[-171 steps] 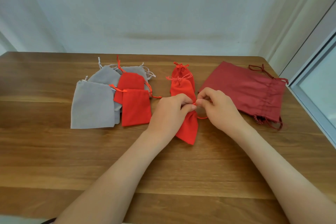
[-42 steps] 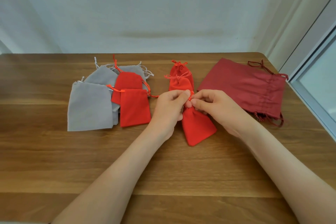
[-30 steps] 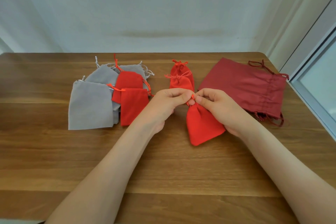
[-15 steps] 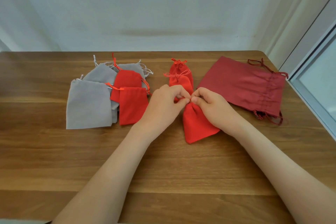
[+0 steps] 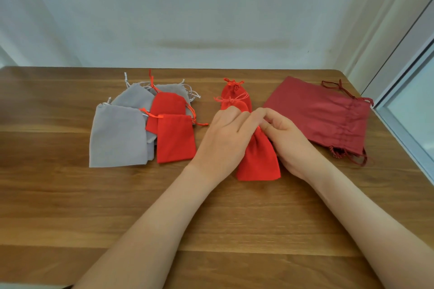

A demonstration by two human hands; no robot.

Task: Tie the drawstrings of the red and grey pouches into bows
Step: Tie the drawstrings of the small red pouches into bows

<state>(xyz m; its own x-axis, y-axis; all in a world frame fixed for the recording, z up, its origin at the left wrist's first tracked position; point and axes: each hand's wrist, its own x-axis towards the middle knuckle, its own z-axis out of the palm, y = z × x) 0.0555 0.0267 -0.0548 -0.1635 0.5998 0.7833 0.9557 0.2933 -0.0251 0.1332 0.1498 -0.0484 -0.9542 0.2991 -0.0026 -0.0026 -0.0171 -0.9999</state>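
- Red pouch point(image 5: 258, 162) lies flat near the middle of the counter point(image 5: 211, 213), its closed end toward the near edge. My left hand point(image 5: 225, 141) and right hand point(image 5: 290, 145) both pinch its gathered neck, fingertips touching.
- The drawstring is hidden under my fingers, so I cannot tell how far the bow is formed. I judge that if either pinch slackens, a loop could slip out and leave a plain knot.
- Pulling harder on one side could drag a tail right through, or leave lopsided loops.
- Nothing pins the pouch body down, so the soft cloth may slide on the wood as I tighten.
- Two tied red pouches point(image 5: 234, 92) sit just beyond my knuckles, toward the far edge. A stray finger could snag their bows and undo them.
- Grey pouches point(image 5: 117, 136) and loose red pouches point(image 5: 175, 141) lie toward the left edge, strings overlapping, and those strings may tangle when I lift one.
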